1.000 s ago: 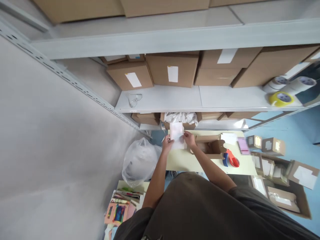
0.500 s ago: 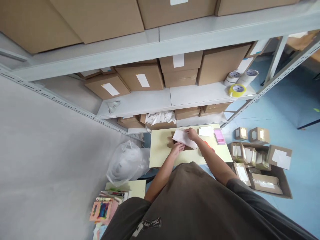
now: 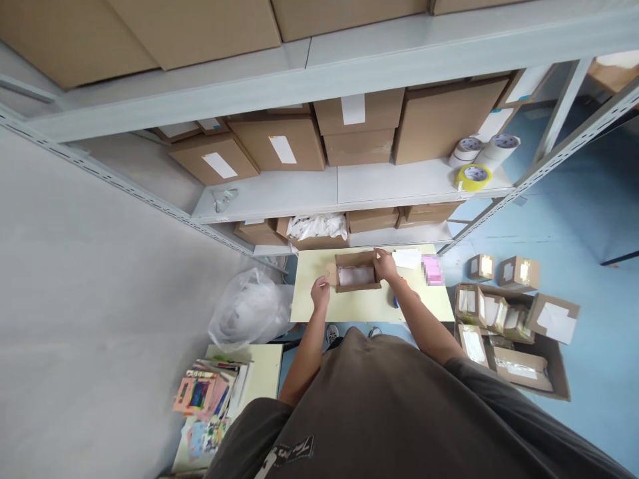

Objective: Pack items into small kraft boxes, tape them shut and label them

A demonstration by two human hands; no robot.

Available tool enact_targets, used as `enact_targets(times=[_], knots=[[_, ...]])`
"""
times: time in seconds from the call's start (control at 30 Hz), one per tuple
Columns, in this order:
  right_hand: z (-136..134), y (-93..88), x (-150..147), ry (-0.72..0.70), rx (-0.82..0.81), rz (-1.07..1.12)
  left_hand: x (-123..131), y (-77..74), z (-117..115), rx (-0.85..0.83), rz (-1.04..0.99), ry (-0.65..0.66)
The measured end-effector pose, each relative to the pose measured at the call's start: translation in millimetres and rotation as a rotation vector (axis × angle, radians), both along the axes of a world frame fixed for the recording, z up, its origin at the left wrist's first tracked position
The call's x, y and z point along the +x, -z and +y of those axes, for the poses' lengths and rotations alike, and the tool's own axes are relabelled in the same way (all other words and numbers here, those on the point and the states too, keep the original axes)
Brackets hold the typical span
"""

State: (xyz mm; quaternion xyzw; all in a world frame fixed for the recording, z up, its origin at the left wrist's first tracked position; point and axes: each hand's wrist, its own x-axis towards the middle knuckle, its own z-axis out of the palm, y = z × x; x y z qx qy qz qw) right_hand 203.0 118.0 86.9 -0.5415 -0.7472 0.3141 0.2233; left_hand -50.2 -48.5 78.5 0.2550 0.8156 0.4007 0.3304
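Observation:
An open cardboard box [image 3: 357,285] stands on the pale yellow table [image 3: 349,309], with a white wrapped packet [image 3: 355,275] lying inside it. My right hand [image 3: 385,265] grips the far right corner of the box's rim. My left hand [image 3: 320,293] hangs just left of the box, not touching it, its fingers loose and holding nothing. Beyond my right wrist lie white papers [image 3: 407,258] and a pixelated pink item [image 3: 432,269]. A red and blue tape dispenser [image 3: 398,296] is partly hidden by my right forearm.
Metal shelving [image 3: 349,193] holds brown cartons and tape rolls [image 3: 472,176] above the table's far edge. A white plastic bag [image 3: 249,309] sits left of the table. A paper-strewn side table [image 3: 214,399] stands at lower left. On the floor at right is a large carton [image 3: 509,346] with small boxes.
The white packet has gone from above the box to lying inside it. My left hand has moved left, off the box, and my right hand now rests on the rim.

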Motion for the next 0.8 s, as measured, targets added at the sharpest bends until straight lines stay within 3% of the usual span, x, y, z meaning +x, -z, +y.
enact_targets(times=[0.07,0.17,0.37,0.5,0.6,0.8], knots=[[-15.2,13.1,21.7,0.114,-0.054,0.046,-13.4,6.9,-4.9,-0.133,0.075,0.085],[-41.0,33.7,46.8,0.267,-0.224,0.097,-22.0,14.3,-7.9,-0.223,-0.021,0.279],[-74.5,52.6,56.0,0.337,-0.396,0.29,-6.1,16.4,-5.7,0.038,0.002,0.652],[-77.7,46.3,41.7,0.369,-0.456,0.316,8.1,15.2,-2.2,0.024,0.077,0.738],[-80.1,37.4,26.5,0.307,-0.485,0.329,0.0,13.6,-2.1,0.01,0.112,0.757],[-100.5,24.2,-5.3,0.015,-0.508,0.192,-54.7,10.5,-12.9,0.0,0.101,0.794]])
